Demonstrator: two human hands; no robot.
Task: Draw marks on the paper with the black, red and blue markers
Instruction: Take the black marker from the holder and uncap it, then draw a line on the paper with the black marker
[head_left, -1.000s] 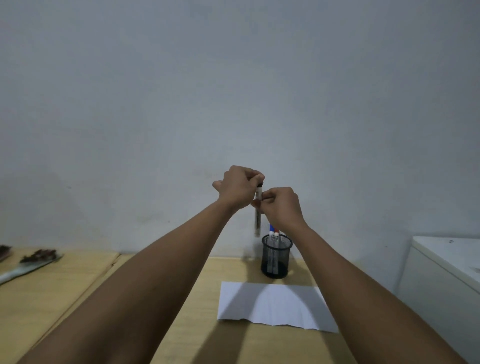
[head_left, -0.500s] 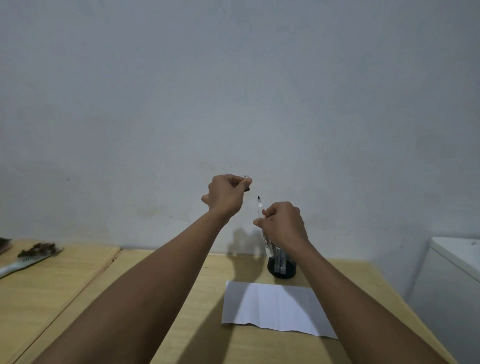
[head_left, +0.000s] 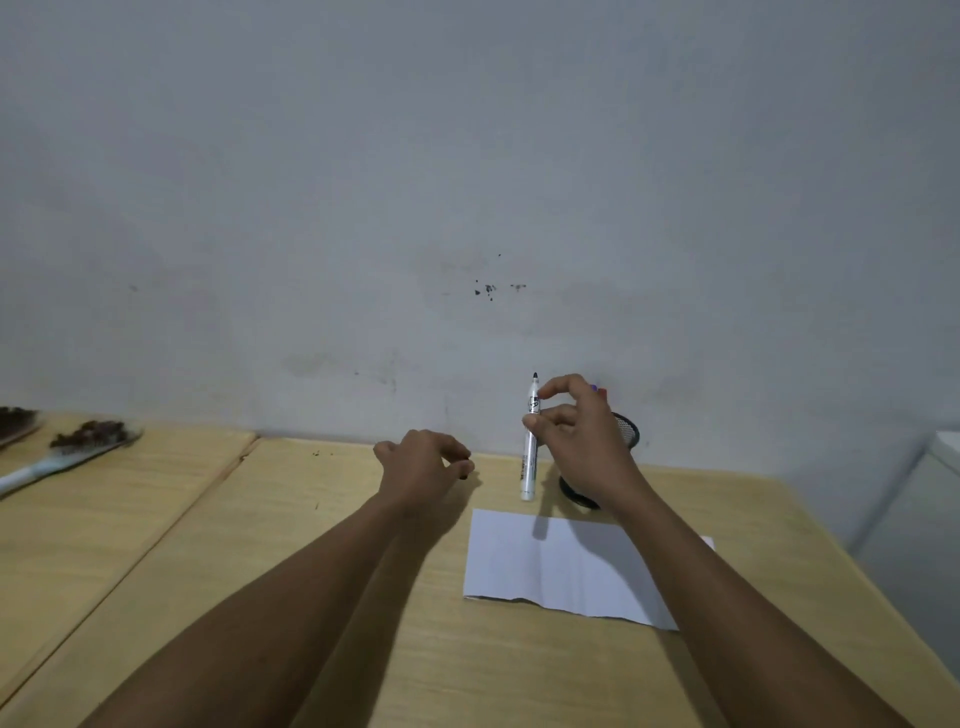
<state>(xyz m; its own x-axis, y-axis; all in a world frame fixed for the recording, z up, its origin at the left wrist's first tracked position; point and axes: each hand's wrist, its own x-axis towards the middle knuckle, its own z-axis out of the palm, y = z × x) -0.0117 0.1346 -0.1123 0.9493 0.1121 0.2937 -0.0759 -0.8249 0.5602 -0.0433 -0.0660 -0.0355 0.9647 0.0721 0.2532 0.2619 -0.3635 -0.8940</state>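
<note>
Black-tipped marker (head_left: 530, 441) uncapped and upright, tip up, pinched between thumb and fingers of the right hand (head_left: 576, 447), held above the table's far side just behind the paper (head_left: 561, 566). Left hand (head_left: 423, 470) low over the wood table (head_left: 291, 545), fingers curled round a small dark piece, probably the cap (head_left: 466, 470). Paper blank, flat on the table, just in front of the mesh cup (head_left: 626, 431), with blue and red caps peeking out behind the right hand. Step in hand, by the look of it: readying the black marker for the first marks. Next: flipping the marker tip-down in the fingers, lowering it to the sheet, perhaps pinning the paper with the left hand so it won't slide
</note>
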